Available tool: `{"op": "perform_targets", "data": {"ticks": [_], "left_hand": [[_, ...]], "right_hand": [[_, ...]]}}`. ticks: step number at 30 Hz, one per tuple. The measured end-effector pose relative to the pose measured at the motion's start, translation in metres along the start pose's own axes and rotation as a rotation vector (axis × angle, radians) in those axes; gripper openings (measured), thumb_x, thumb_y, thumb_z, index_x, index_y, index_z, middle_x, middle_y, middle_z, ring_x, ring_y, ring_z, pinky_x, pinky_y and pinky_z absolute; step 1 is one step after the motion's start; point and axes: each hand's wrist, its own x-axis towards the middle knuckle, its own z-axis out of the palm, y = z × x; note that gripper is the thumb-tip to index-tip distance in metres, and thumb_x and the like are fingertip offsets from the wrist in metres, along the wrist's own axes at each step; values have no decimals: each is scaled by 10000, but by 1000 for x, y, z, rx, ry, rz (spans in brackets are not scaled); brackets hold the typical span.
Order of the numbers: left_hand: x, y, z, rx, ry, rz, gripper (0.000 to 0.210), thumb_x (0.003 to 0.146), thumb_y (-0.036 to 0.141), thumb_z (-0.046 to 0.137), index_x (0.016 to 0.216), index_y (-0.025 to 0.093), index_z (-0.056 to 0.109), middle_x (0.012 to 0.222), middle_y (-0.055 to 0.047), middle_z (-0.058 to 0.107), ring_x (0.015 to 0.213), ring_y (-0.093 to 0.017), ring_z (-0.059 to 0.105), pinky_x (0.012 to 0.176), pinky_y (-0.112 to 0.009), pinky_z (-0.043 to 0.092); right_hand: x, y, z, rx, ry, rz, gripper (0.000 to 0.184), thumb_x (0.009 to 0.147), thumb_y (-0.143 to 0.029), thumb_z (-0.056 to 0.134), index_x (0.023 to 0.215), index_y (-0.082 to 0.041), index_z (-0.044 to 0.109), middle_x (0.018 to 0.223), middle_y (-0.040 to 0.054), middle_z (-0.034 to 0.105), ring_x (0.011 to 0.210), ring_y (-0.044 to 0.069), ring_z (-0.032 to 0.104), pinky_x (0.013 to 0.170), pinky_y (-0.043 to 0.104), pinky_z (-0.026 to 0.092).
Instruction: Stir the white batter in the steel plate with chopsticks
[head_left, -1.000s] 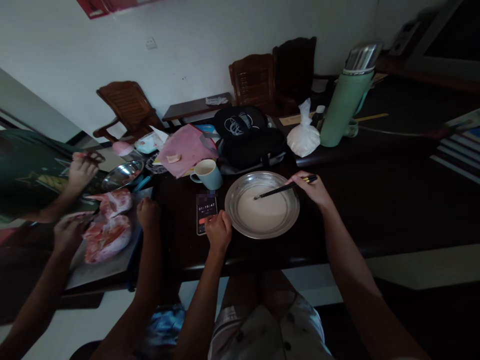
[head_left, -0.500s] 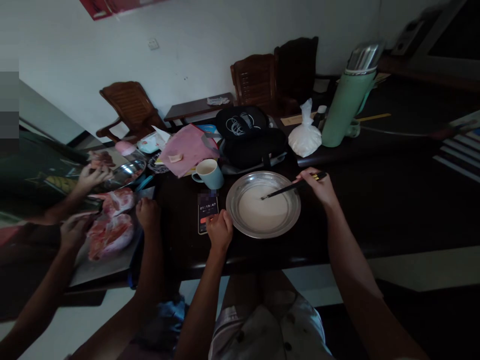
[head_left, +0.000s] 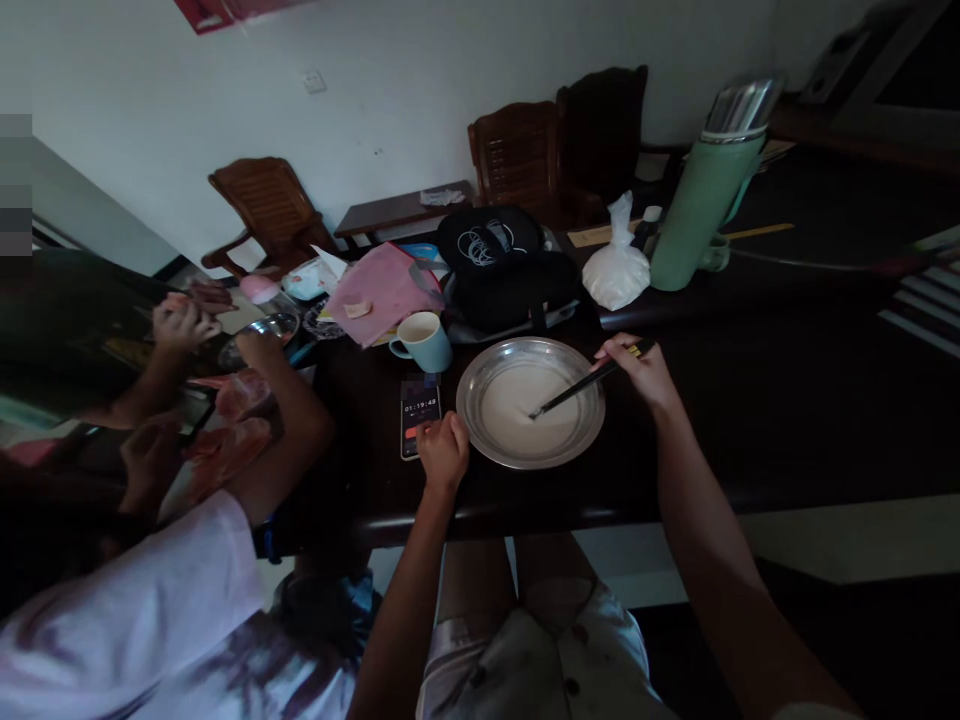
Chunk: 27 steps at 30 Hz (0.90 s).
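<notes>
- Pinching the dark chopsticks [head_left: 576, 391]: right hand [head_left: 634, 372], thumb and fingers closed near the upper end, by the right side of the metal basin [head_left: 464, 408].
- Basin: on the worktop [head_left: 765, 410], near its front edge, between the two hands. Holds a whitish liquid [head_left: 510, 405]; thickness cannot be judged.
- Key relation: chopsticks' long axis slants from the right hand, over the right rim, down and leftward toward the front edge. Lower tips meet the liquid close to the basin's middle, roughly midway between the hands. Right hand is the one on the chopsticks; the liquid lies to its left and below.
- Left hand [head_left: 442, 450]: fingers curled in, fist-like, at the left rim on the front-edge side, thumb side against or just beside it. Cannot tell whether the fingers grip the rim.
- Phone [head_left: 421, 412]: just left of the basin, long axis running away from the front edge; lower end partly covered by the left hand. Timer lit.
- Mug [head_left: 425, 342]: beyond the phone, handle pointing left.
- Knotted bag [head_left: 616, 276] of white contents: toward the far edge, beyond the basin and to its right; green flask [head_left: 701, 205] just beside it.
- Toward the left end: a co-worker's pale sleeve [head_left: 180, 575], the arm reaching across raw meat [head_left: 229, 450].
</notes>
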Motion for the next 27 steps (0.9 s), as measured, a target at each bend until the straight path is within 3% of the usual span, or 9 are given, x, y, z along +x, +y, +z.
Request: {"op": "perform_targets", "data": {"ticks": [4, 10, 13, 16, 19, 23, 27], "left_hand": [[0, -1, 2, 12, 16, 11, 405, 952, 238, 214, 660, 205, 492, 565, -35, 561, 561, -174, 522, 753, -335, 335], [0, -1, 3, 31, 28, 22, 394, 948, 250, 230, 672, 203, 507, 586, -41, 576, 578, -176, 526, 749, -335, 329], [0, -1, 3, 33, 38, 24, 392, 946, 252, 235, 671, 203, 510, 584, -42, 575, 578, -178, 526, 757, -338, 331], [0, -1, 3, 34, 45, 27, 393, 945, 252, 237, 672, 203, 516, 579, -42, 571, 572, -180, 522, 752, -339, 329], [0, -1, 2, 30, 50, 26, 388, 944, 248, 246, 674, 202, 520, 581, -41, 571, 575, -177, 524, 752, -340, 324], [1, -1, 2, 37, 50, 36, 393, 944, 241, 241, 664, 202, 514, 578, -44, 574, 574, -181, 523, 743, -341, 323], [1, -1, 3, 28, 53, 34, 392, 943, 232, 242, 659, 205, 510, 569, -40, 568, 562, -180, 513, 731, -340, 321]], "right_hand": [[0, -2, 6, -42, -115, -26, 348, 820, -535, 590, 724, -217, 692, 711, 29, 733, 741, 205, 690, 738, 329, 518], [3, 1, 0, 5, 35, -17, 313, 794, -512, 634, 700, -217, 672, 632, 9, 712, 652, 190, 688, 685, 307, 512], [2, 1, -1, 13, -56, 3, 301, 806, -496, 627, 707, -218, 681, 615, 4, 708, 629, 184, 683, 677, 302, 509], [1, 1, 3, -5, -139, -25, 302, 819, -492, 612, 724, -218, 696, 697, 16, 733, 725, 194, 697, 732, 308, 512], [3, 0, 3, -19, -59, -38, 303, 808, -498, 622, 722, -216, 694, 727, 22, 738, 750, 200, 696, 744, 316, 514], [2, 1, -4, 21, 53, -4, 308, 789, -504, 642, 684, -215, 669, 600, 12, 699, 611, 188, 675, 656, 308, 510], [1, 1, 0, 17, -102, 4, 317, 807, -503, 622, 693, -213, 682, 643, 21, 713, 655, 191, 685, 691, 310, 512]]}}
